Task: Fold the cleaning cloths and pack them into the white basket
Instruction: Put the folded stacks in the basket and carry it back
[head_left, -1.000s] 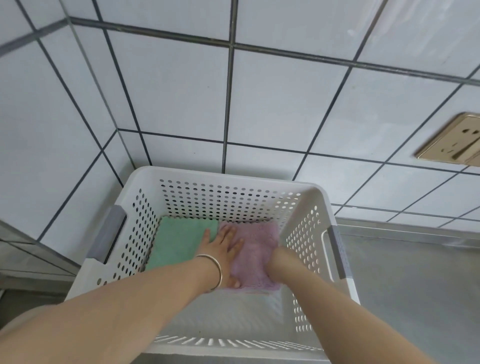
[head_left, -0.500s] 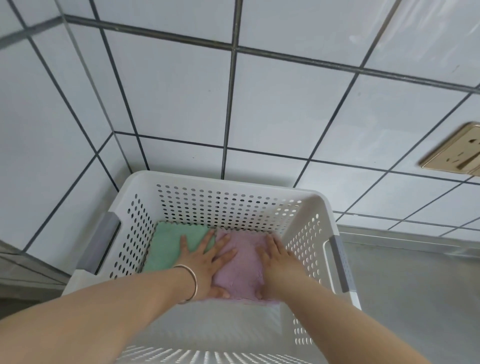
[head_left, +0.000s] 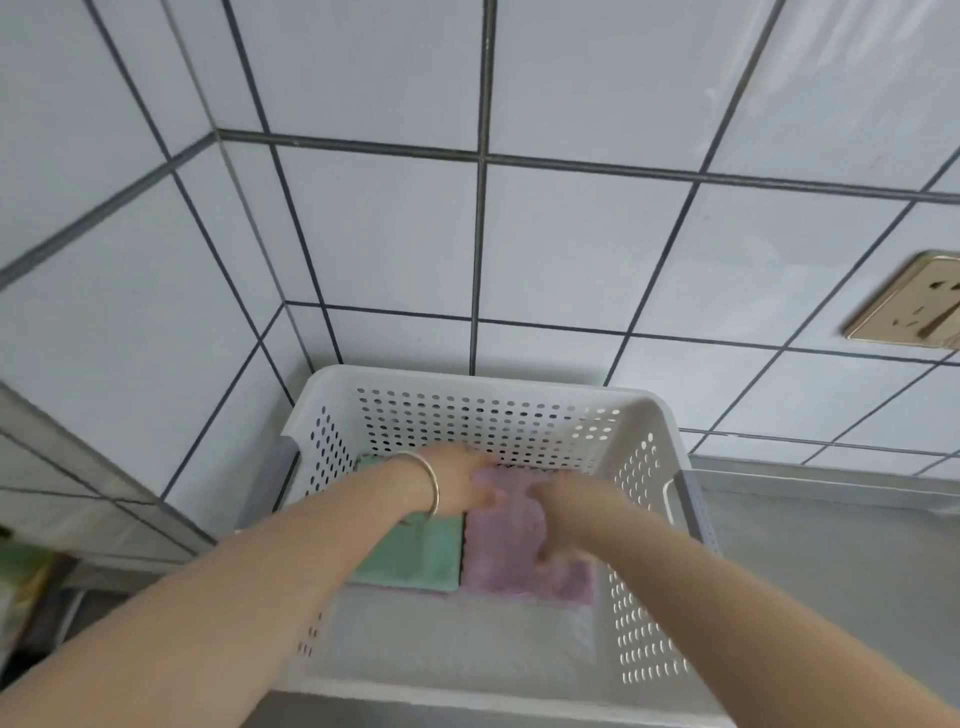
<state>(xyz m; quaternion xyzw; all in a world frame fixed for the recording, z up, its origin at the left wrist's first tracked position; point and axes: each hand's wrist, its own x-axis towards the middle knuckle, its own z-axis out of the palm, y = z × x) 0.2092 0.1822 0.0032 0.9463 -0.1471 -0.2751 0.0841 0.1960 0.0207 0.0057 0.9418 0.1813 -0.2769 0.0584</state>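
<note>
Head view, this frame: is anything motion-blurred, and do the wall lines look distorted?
Head view: both the left hand and right hand are smeared by motion over the purple cloth; the gold wall socket is also soft-edged; the tile grout lines fan and tilt outward, a wide-angle effect; lighting is even, without hard shadows.

Tiled wall (head_left: 582, 244), steel counter (head_left: 831, 561): kitchen
</note>
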